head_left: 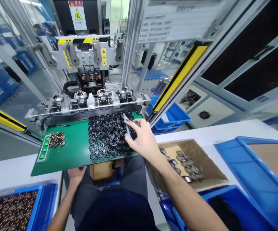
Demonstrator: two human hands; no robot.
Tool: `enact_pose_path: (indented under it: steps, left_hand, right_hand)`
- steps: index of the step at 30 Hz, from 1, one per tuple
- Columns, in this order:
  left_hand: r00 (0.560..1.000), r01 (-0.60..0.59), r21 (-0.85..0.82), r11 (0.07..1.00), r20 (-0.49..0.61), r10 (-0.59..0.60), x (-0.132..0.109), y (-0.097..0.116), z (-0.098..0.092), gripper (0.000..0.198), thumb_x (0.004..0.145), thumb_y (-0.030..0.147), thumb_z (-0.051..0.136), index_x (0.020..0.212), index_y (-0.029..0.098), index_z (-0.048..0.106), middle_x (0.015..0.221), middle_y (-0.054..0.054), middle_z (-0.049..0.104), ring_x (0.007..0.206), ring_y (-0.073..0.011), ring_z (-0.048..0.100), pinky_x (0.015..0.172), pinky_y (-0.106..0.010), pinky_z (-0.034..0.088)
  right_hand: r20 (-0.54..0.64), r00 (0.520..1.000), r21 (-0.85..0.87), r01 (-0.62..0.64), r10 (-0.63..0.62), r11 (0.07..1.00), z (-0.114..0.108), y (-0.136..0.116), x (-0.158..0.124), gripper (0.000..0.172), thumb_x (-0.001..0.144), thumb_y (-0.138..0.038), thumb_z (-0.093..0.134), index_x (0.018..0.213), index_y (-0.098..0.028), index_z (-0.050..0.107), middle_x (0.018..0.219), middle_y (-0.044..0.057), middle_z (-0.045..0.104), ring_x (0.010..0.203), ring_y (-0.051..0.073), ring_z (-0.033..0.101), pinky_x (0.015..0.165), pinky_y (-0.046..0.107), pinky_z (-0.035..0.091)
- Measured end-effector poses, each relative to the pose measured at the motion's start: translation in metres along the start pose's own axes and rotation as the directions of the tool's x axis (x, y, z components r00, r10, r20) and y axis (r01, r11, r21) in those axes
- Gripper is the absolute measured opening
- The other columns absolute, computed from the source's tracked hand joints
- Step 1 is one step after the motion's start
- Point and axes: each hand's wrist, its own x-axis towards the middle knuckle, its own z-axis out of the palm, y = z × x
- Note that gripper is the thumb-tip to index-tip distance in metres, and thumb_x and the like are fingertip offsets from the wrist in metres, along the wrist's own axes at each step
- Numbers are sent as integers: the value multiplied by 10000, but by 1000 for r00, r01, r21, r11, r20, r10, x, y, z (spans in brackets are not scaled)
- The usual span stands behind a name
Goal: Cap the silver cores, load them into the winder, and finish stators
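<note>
My right hand (142,138) is closed around a pair of pliers (128,129) with light blue handles. Their silver jaws point away from me, over a block of black ring-shaped parts (108,134) packed in rows on the green mat (75,150). My left hand (76,175) is low, by the mat's front edge above my lap; its fingers are mostly hidden. Toward the mat's left lies a small cluster of copper-wound parts (57,140), beside a strip of green-lit buttons (43,148). A black pen (60,125) rests behind them.
Behind the mat stands a machine with several round fixtures (102,94) along a metal rail. Yellow-black posts (181,77) flank it. A lined box (208,160) of metal parts is at right, a blue bin (40,199) of copper-wound parts at lower left. Blue trays (254,166) stand farther right.
</note>
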Motion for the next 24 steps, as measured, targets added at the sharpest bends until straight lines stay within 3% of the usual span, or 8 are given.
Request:
enact_pose_path:
  steps: [3, 6, 9, 11, 14, 17, 20, 24]
  left_hand:
    - [970, -57, -132, 990, 226, 86, -42, 0, -3, 588, 1127, 471, 792, 1626, 165, 736, 1755, -196, 692, 1697, -393, 617, 1471, -619, 438]
    - [829, -122, -330, 936, 485, 279, -86, -11, -29, 677, 1011, 524, 835, 1631, 260, 768, 1645, -96, 809, 1521, -334, 784, 1337, -426, 597]
    - [697, -112, -439, 891, 604, 386, -108, -29, -96, 754, 966, 683, 865, 1639, 352, 779, 1530, -31, 872, 1422, -339, 838, 1257, -423, 647]
    - [729, -123, -465, 876, 557, 398, -98, -33, -163, 781, 1047, 750, 783, 1734, 390, 696, 1635, -25, 815, 1525, -338, 773, 1343, -461, 575]
    - [910, -268, -409, 873, 191, 369, -42, -14, -271, 798, 1058, 864, 683, 1614, 296, 755, 1533, -90, 847, 1402, -361, 812, 1247, -511, 639]
    - [903, -397, 60, 916, -151, 402, 49, 23, -352, 653, 1163, 720, 547, 1581, 253, 733, 1484, -123, 857, 1310, -323, 834, 1189, -483, 668]
    - [885, -329, 250, 911, -256, 390, 149, 50, -380, 511, 1126, 482, 655, 1542, 208, 768, 1596, -185, 772, 1536, -402, 689, 1337, -571, 542]
    - [919, -274, 372, 887, -172, 356, 245, 56, -361, 494, 1094, 522, 772, 1460, 195, 829, 1560, -204, 755, 1537, -433, 641, 1306, -562, 537]
  right_hand:
    - [41, 998, -30, 42, -40, 999, 7, -2, 6, 497, 1099, -441, 723, 1559, -303, 854, 1506, 218, 730, 1367, 489, 691, 1213, 738, 651]
    - [70, 993, -42, 96, -93, 995, 3, 4, 6, 541, 1125, -512, 708, 1574, -244, 846, 1544, 253, 729, 1394, 524, 668, 1229, 783, 617]
    - [80, 983, -20, 170, -168, 985, -20, 7, 16, 608, 1124, -534, 722, 1621, -196, 811, 1563, 271, 721, 1451, 531, 651, 1280, 783, 583]
    - [79, 967, 4, 242, -241, 970, -43, -1, 37, 627, 1128, -553, 727, 1648, -209, 790, 1554, 254, 731, 1468, 508, 660, 1310, 765, 569]
    - [158, 919, 24, 362, -361, 932, -66, -39, 94, 625, 1158, -558, 693, 1685, -226, 752, 1538, 211, 759, 1457, 447, 701, 1306, 699, 588]
    - [393, 859, -37, 371, -328, 928, -51, -98, 169, 546, 1195, -451, 664, 1682, -218, 740, 1521, 163, 808, 1420, 377, 764, 1257, 582, 626]
    - [504, 823, -114, 364, -262, 924, 5, -147, 241, 440, 1189, -293, 692, 1607, -189, 780, 1400, 156, 864, 1352, 346, 810, 1220, 548, 646]
    - [616, 773, -210, 344, -149, 915, 94, -169, 304, 466, 1180, -367, 813, 1603, -188, 735, 1546, 148, 789, 1390, 321, 796, 1213, 577, 679]
